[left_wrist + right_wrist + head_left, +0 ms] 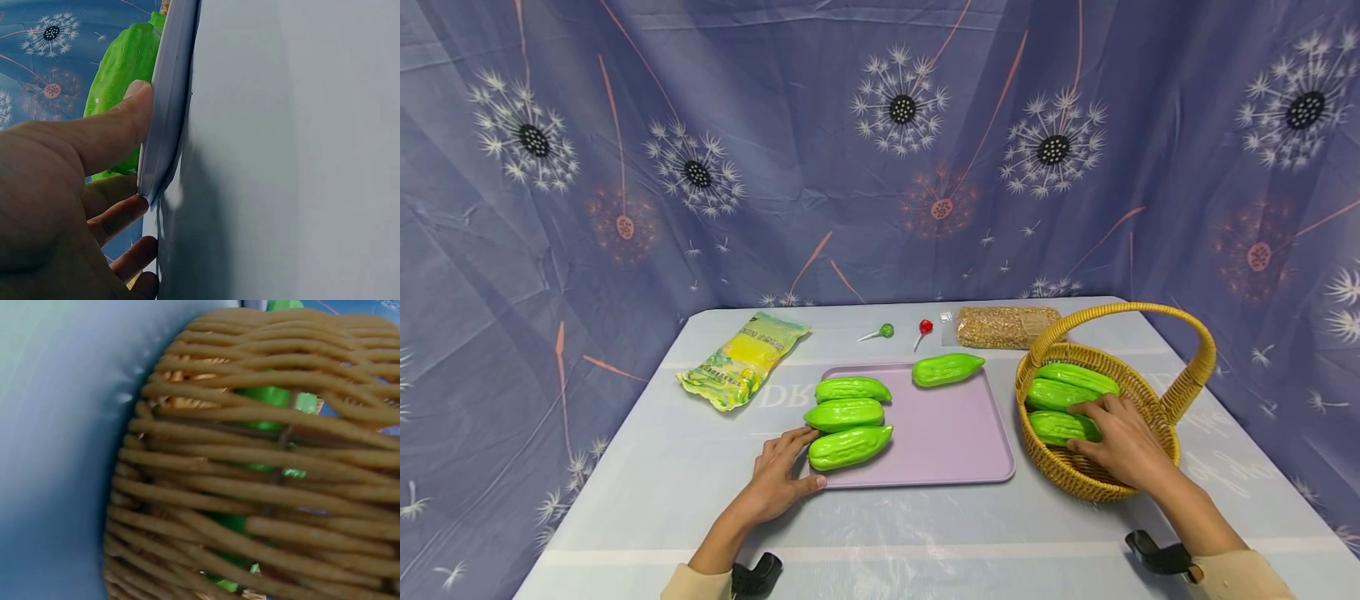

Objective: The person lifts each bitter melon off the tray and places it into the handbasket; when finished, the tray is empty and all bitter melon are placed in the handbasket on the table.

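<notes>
Basket (1054,468), head view: we see the right hand (1118,440) gripping the nearest of three green gourds (1062,427) inside.
Tray (940,442), head view: four more gourds lie on it; the left hand (781,477) touches its near left corner.
Surface (925,533), head view: behind the tray we find two lollipops (887,331).
Tray, left wrist: thumb at the rim, fingers loosely parted.
Basket, right wrist: we see green through gaps in the weave.

"DR" on tablecloth (925,533), lettered bag (747,358) (print unreadable)
</notes>
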`<action>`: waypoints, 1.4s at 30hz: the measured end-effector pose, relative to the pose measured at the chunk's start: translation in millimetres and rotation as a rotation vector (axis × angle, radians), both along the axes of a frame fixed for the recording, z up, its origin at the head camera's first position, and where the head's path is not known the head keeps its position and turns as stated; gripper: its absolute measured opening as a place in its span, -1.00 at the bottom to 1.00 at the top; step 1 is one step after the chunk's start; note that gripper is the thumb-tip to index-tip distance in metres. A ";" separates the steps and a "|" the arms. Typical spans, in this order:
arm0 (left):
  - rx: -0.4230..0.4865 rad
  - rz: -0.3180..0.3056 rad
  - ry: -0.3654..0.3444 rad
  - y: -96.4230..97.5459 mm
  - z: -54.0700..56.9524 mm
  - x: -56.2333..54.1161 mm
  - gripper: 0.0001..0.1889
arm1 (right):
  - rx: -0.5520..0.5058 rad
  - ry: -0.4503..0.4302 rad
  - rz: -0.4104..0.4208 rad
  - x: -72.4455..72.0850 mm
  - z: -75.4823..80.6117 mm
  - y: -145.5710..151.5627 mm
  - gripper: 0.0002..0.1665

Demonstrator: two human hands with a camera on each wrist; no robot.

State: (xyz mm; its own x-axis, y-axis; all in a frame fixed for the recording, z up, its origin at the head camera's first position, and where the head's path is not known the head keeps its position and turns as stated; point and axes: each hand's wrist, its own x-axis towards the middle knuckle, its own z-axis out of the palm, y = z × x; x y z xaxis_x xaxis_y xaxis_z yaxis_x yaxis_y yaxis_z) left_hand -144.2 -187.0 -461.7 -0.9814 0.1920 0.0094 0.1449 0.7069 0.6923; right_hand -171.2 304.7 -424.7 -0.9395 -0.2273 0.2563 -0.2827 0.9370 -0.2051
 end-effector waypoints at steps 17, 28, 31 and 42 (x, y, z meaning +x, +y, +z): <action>0.004 0.001 -0.004 0.0 -0.1 0.3 -0.27 | -0.124 0.105 0.076 12.8 23.6 -24.3 -0.48; -0.003 -0.002 0.006 -0.2 -0.4 0.3 -0.27 | -0.176 0.089 0.140 18.3 40.6 -55.7 -0.50; -0.001 -0.003 0.007 0.0 -0.3 0.3 -0.27 | -0.173 0.111 0.163 17.7 42.6 -64.5 -0.49; -0.003 -0.006 0.020 -0.7 -0.6 1.1 -0.27 | -0.197 0.121 0.246 10.7 45.7 -93.1 -0.48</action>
